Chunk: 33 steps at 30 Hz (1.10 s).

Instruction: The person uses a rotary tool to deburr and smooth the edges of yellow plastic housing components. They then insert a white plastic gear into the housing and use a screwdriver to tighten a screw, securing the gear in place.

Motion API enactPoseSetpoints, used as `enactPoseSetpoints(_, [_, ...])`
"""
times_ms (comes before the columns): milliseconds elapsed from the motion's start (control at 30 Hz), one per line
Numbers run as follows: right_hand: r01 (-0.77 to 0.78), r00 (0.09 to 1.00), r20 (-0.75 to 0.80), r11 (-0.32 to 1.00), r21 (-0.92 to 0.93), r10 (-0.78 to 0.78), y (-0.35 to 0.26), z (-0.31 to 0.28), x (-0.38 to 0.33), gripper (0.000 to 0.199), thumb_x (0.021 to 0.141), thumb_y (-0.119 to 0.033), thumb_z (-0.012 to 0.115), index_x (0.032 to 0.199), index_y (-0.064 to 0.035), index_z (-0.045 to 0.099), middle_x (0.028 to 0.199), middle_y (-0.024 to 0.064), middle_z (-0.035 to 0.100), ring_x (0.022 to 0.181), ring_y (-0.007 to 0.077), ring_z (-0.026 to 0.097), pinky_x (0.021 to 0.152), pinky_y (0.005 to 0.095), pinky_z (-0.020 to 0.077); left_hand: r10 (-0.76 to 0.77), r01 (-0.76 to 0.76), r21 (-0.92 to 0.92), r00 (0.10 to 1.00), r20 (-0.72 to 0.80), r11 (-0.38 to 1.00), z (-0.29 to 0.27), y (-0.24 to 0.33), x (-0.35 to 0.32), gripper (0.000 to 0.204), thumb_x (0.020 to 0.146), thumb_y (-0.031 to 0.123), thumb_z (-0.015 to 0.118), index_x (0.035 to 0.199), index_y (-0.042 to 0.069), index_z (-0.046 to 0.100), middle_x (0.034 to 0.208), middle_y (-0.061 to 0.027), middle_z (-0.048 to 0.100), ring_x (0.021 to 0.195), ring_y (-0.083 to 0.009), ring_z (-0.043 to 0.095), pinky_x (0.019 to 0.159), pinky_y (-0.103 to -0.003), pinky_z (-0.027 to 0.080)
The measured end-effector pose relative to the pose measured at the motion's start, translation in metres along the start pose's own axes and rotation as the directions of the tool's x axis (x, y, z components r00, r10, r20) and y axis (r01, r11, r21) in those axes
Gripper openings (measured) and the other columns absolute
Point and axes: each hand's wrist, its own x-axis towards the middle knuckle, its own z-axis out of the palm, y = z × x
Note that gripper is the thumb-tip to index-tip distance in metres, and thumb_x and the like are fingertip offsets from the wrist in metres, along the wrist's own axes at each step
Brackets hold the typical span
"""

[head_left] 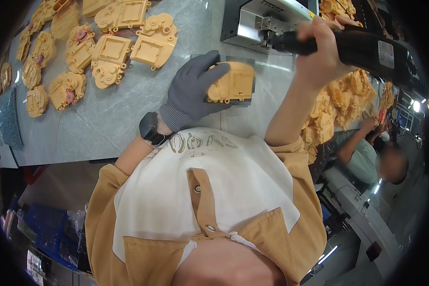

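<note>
My left hand, in a grey knit glove, grips a yellow plastic housing that rests on a dark flat block on the table. The housing has a rectangular recess and small round bosses. My bare right hand is wrapped round a black electric screwdriver, held nearly level. Its tip points left, at the small metal outlet of a silver and black box-shaped screw feeder. Whether the tip touches a screw there is too small to tell.
More yellow housings lie spread over the grey table on the left, some with red round parts. A heap of yellow parts lies on the right. A bluish bag is at the far left. Another person sits farther right.
</note>
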Motion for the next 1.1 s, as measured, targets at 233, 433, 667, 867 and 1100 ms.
enactPoseSetpoints(233, [-0.055, 0.992, 0.122, 0.965, 0.257, 0.023, -0.059, -0.001, -0.064, 0.039, 0.071, 0.003, 0.051, 0.104, -0.0034, 0.032, 0.053, 0.0082, 0.045, 0.042, 0.0171, 0.043, 0.044, 0.0319, 0.0402, 0.017, -0.017, 0.002, 0.999, -0.035, 1.000, 0.003, -0.005, 0.000, 0.074, 0.052, 0.032, 0.078, 0.117, 0.014, 0.047, 0.119, -0.0137, 0.044, 0.104, -0.0314, 0.047, 0.086, -0.040, 0.040])
enactPoseSetpoints(433, [-0.141, 0.944, 0.327, 0.939, 0.313, 0.032, -0.055, -0.007, -0.088, 0.041, 0.074, 0.009, 0.047, 0.107, -0.0064, 0.029, 0.062, 0.0089, 0.046, 0.047, 0.0180, 0.046, 0.049, 0.0341, 0.0424, 0.026, -0.025, 0.029, 0.998, -0.055, 0.999, 0.003, -0.006, -0.004, 0.074, 0.053, 0.035, 0.077, 0.117, 0.014, 0.048, 0.120, -0.0133, 0.044, 0.105, -0.0312, 0.047, 0.087, -0.040, 0.040])
enactPoseSetpoints(667, [-0.146, 0.941, 0.336, 0.953, 0.266, 0.050, -0.053, 0.001, -0.094, 0.041, 0.070, -0.003, 0.050, 0.108, -0.0067, 0.036, 0.058, 0.0071, 0.044, 0.046, 0.0190, 0.044, 0.051, 0.0370, 0.0393, 0.023, -0.026, -0.042, 0.997, -0.070, 0.999, -0.003, 0.000, -0.004, 0.073, 0.053, 0.035, 0.077, 0.117, 0.014, 0.048, 0.119, -0.0122, 0.045, 0.104, -0.0300, 0.047, 0.087, -0.040, 0.041])
enactPoseSetpoints(867, [-0.167, 0.946, 0.316, 0.950, 0.265, 0.078, -0.052, 0.006, -0.101, 0.040, 0.070, -0.003, 0.050, 0.107, -0.0077, 0.037, 0.057, 0.0066, 0.044, 0.047, 0.0194, 0.044, 0.052, 0.0368, 0.0385, 0.068, -0.072, -0.050, 0.994, -0.081, 0.996, -0.002, -0.006, -0.005, 0.069, 0.058, 0.035, 0.073, 0.118, 0.014, 0.047, 0.119, -0.0135, 0.044, 0.103, -0.0306, 0.048, 0.086, -0.039, 0.041])
enactPoseSetpoints(1100, [-0.174, 0.957, 0.277, 0.938, 0.300, 0.088, -0.052, 0.011, -0.101, 0.035, 0.074, -0.001, 0.052, 0.104, -0.0074, 0.033, 0.058, 0.0069, 0.044, 0.047, 0.0180, 0.045, 0.050, 0.0345, 0.0404, 0.082, -0.085, -0.039, 0.995, -0.057, 0.996, -0.002, -0.011, -0.007, 0.067, 0.064, 0.040, 0.066, 0.122, 0.013, 0.046, 0.123, -0.0167, 0.043, 0.104, -0.0328, 0.048, 0.086, -0.039, 0.041])
